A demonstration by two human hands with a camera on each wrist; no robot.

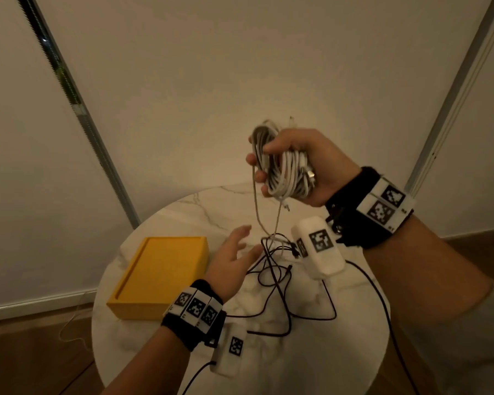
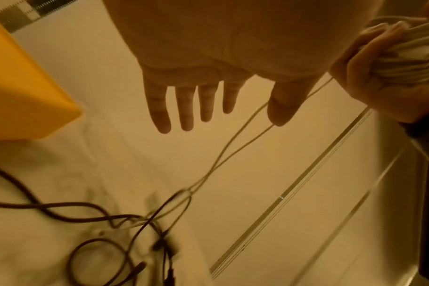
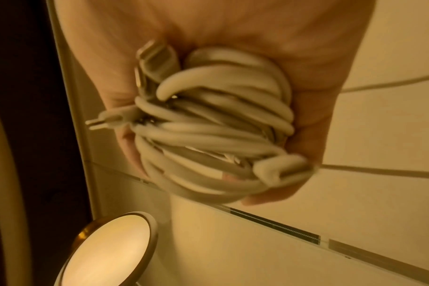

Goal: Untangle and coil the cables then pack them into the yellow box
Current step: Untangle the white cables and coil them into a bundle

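Probably a home, a dim living room or bedroom corner. Warm yellowish light from a round glowing lamp with a brass-coloured rim (image 3: 108, 249). Plain off-white walls (image 1: 240, 67) met by a pale skirting board (image 1: 37, 302) and dark wood flooring (image 1: 26, 357). A small round white marble-patterned side table (image 1: 297, 366) pushed into the corner. Pale roller blinds with slim metal window frames (image 1: 77, 106) on either side.

Box (image 1: 160, 276) left of cables (image 1: 280, 283) (both on table (image 1: 268, 374)).
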